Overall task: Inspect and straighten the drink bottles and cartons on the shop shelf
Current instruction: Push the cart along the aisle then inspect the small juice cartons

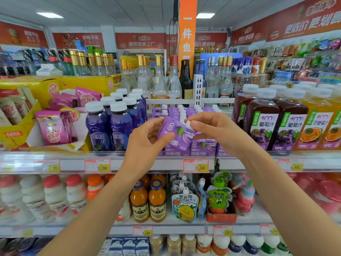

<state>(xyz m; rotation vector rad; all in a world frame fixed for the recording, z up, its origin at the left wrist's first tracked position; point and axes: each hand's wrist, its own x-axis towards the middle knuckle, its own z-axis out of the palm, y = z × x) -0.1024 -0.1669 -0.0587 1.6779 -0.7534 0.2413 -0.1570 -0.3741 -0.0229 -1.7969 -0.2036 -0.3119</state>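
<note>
Holding a Purple Carton Over Its Row

Both hands held one small purple carton (178, 134) tilted in front of the shelf (147, 164), just above the row of matching cartons (203, 147). The left hand (147, 139) had its grip closed round the carton's lower left side, thumb pressed on the glossy printed face and fingers curled behind. The right hand (212, 128) pinched the white plastic cap (188, 124) at the carton's top corner between thumb and fingertips. The carton was boxy, with slanted folded panels on top. To its left stood rounded purple bottles (110, 126) with white caps. To its right stood square-shouldered clear bottles of dark grape juice (262, 122). A paper price tag (196, 165) sat on the shelf edge.
</note>
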